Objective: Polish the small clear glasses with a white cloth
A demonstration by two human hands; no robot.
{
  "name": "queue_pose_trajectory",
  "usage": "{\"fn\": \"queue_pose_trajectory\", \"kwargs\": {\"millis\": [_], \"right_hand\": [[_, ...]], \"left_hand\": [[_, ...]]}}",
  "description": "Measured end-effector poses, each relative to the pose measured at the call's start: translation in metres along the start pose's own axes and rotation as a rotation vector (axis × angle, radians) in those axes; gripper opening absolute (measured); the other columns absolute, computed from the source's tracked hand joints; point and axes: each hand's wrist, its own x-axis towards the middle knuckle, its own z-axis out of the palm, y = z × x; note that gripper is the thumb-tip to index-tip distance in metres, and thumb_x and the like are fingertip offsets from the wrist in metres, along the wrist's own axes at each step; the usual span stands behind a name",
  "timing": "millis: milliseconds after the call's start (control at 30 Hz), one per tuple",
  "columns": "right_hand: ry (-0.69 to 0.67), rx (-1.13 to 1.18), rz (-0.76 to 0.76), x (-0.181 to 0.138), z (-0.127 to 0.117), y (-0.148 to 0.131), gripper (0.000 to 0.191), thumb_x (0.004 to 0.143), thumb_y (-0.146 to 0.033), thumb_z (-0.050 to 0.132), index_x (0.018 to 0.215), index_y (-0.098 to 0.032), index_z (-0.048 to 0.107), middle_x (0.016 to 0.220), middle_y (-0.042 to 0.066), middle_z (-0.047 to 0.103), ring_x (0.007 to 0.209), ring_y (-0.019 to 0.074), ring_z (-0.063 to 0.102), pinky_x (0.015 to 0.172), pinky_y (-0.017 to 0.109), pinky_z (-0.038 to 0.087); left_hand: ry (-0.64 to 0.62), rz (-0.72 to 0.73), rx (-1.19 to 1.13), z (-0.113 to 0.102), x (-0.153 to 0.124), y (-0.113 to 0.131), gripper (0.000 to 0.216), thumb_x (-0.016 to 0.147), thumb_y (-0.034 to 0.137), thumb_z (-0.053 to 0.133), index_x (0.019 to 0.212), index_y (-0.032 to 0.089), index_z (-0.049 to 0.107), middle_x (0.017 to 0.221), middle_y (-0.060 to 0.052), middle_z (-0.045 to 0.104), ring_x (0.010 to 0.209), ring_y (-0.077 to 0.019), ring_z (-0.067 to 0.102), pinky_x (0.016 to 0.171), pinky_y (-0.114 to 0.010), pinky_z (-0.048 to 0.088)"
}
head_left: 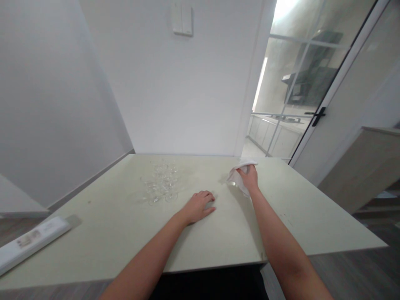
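Observation:
My right hand (249,178) grips a white cloth (235,176) and presses it against the pale table top (109,233) near the far edge. My left hand (200,205) rests on the table in the middle, knuckles bent and fingers curled under, holding nothing. Several clear stemmed glasses (162,182) stand grouped just left of and beyond my left hand, a short gap away from it.
A long white box (31,241) lies on the table's left front corner. White walls stand behind and to the left, with a light switch (182,18) above. A glass door with a black handle (318,116) opens to a kitchen on the right. A wooden cabinet (362,166) stands beside the table's right side.

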Motion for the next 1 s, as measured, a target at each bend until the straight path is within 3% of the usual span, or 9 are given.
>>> {"fn": "queue_pose_trajectory", "kwargs": {"millis": [200, 400, 667, 767, 933, 1000], "right_hand": [[0.051, 0.073, -0.04, 0.001, -0.001, -0.001, 0.043, 0.077, -0.043, 0.06, 0.108, -0.014, 0.059, 0.118, 0.017, 0.057, 0.114, 0.0308, 0.051, 0.101, 0.046, 0.038], [0.154, 0.198, -0.052, 0.003, -0.004, -0.002, 0.026, 0.082, -0.028, 0.046, 0.096, -0.015, 0.063, 0.11, 0.013, 0.058, 0.11, 0.0254, 0.052, 0.102, 0.044, 0.037], [0.329, 0.345, -0.069, 0.005, -0.009, -0.01, 0.029, 0.087, -0.034, 0.044, 0.1, -0.015, 0.062, 0.106, 0.011, 0.061, 0.107, 0.0227, 0.054, 0.101, 0.044, 0.037], [0.428, 0.422, -0.081, 0.003, -0.012, -0.018, 0.031, 0.088, -0.036, 0.045, 0.105, -0.016, 0.061, 0.105, 0.01, 0.063, 0.106, 0.0221, 0.057, 0.101, 0.045, 0.038], [0.536, 0.523, -0.081, -0.004, -0.019, -0.038, 0.035, 0.087, -0.035, 0.044, 0.111, -0.016, 0.062, 0.106, 0.01, 0.065, 0.11, 0.0234, 0.058, 0.103, 0.047, 0.038], [0.53, 0.529, -0.098, -0.008, -0.02, -0.045, 0.036, 0.087, -0.034, 0.044, 0.113, -0.016, 0.062, 0.107, 0.01, 0.066, 0.112, 0.0242, 0.058, 0.105, 0.049, 0.037]], "left_hand": [[-0.054, -0.024, 0.052, -0.002, 0.0, 0.002, 0.032, 0.09, 0.045, 0.05, 0.112, 0.022, 0.058, 0.12, -0.009, 0.057, 0.113, -0.0242, 0.052, 0.096, -0.039, 0.041], [-0.042, -0.02, 0.056, -0.001, 0.0, 0.001, 0.031, 0.09, 0.044, 0.05, 0.111, 0.023, 0.058, 0.121, -0.009, 0.057, 0.113, -0.0244, 0.052, 0.095, -0.039, 0.041], [0.01, 0.006, 0.068, -0.002, 0.001, 0.005, 0.028, 0.088, 0.039, 0.055, 0.11, 0.022, 0.059, 0.117, -0.009, 0.059, 0.111, -0.0237, 0.054, 0.093, -0.038, 0.041], [0.167, 0.002, 0.133, -0.012, 0.002, 0.013, 0.027, 0.087, 0.035, 0.057, 0.11, 0.023, 0.059, 0.116, -0.008, 0.061, 0.112, -0.0238, 0.053, 0.095, -0.04, 0.038], [0.696, -0.133, 0.337, -0.04, -0.002, 0.016, 0.019, 0.085, 0.029, 0.058, 0.103, 0.022, 0.061, 0.117, -0.009, 0.062, 0.116, -0.0257, 0.051, 0.104, -0.045, 0.026], [0.839, -0.22, 0.415, -0.052, -0.006, 0.012, 0.021, 0.082, 0.029, 0.06, 0.101, 0.022, 0.061, 0.118, -0.009, 0.062, 0.118, -0.0279, 0.05, 0.106, -0.047, 0.021]]}}
